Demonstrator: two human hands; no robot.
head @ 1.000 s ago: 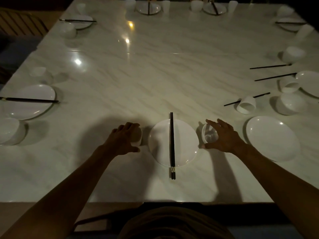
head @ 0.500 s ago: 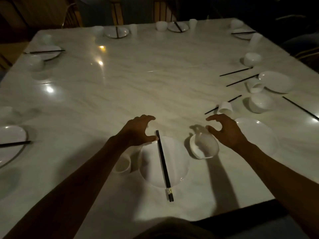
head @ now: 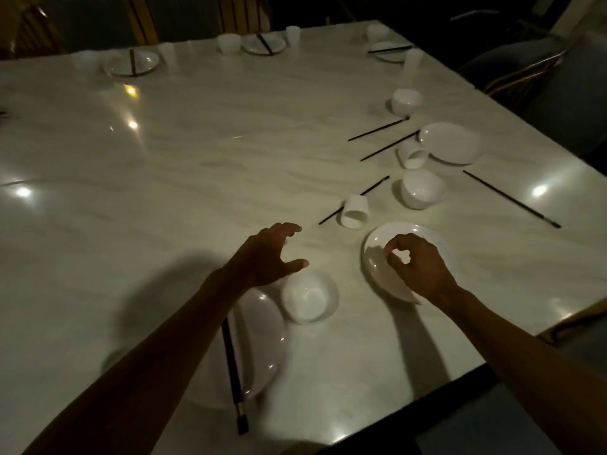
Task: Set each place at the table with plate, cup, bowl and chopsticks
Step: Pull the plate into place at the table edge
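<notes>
The left hand (head: 269, 254) now hovers above the pale marble counter (head: 197, 178), fingers spread and loosely bent, grasping nothing; half a second ago it hung over the top of the near plate, and a second ago it was wrapped round a cup. The right hand (head: 417, 267) has left the bowl (head: 310, 300) it was cupping and now sits over the second plate (head: 387, 280) by the counter's right edge, thumb and forefinger curled toward each other; whether they touch the plate or pinch anything I cannot tell.

The bowl stands free, just beside the near plate (head: 259, 339) at the near edge. A pair of black chopsticks (head: 233, 372) lies across that plate, its ends reaching past the rim toward the person, partly hidden by the left forearm. The view has swung right since the earlier frames.

Beyond the hands a tipped cup (head: 354, 211) lies on a single chopstick (head: 374, 187). Toward the right edge sit another bowl (head: 422, 188), a second tipped cup (head: 412, 154), a third plate (head: 450, 142) and loose chopsticks (head: 510, 198). Finished settings line the far edge.
</notes>
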